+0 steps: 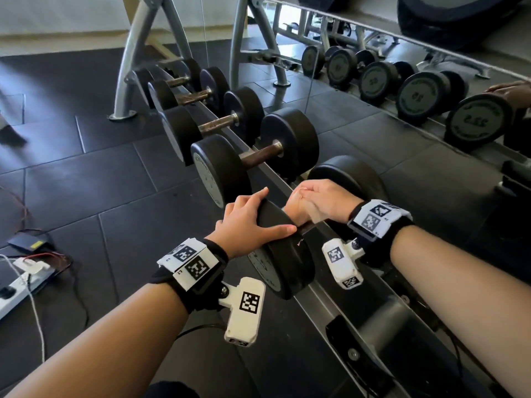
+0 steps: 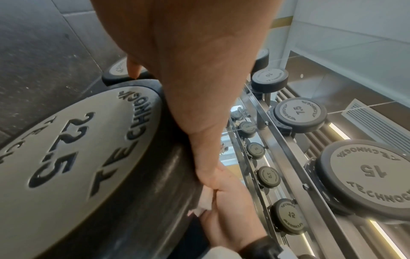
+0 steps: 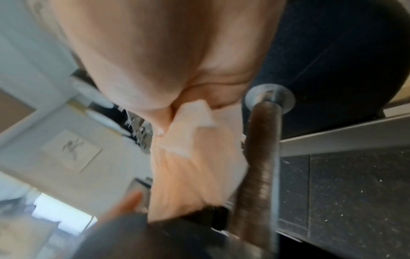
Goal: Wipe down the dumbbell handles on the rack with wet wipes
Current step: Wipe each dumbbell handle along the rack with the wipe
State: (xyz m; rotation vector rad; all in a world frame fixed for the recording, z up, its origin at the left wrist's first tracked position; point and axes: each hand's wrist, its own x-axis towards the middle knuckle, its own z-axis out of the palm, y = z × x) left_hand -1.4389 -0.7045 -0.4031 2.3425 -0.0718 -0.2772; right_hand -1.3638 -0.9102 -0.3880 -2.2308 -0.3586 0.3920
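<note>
The nearest dumbbell on the rack has black heads; its near head reads 22.5 in the left wrist view. My left hand rests flat on top of that head with fingers spread. My right hand is curled just past it, pinching a crumpled white wet wipe over the handle. In the right wrist view the wipe hangs from my fist right beside the brown knurled handle; I cannot tell whether it is touching. The left wrist view shows the wipe against the head's inner edge.
Several more black dumbbells with rusty handles stand in a row further along the rack rail. A mirror runs along the right. A power strip and loose cables lie on the black floor mats at left.
</note>
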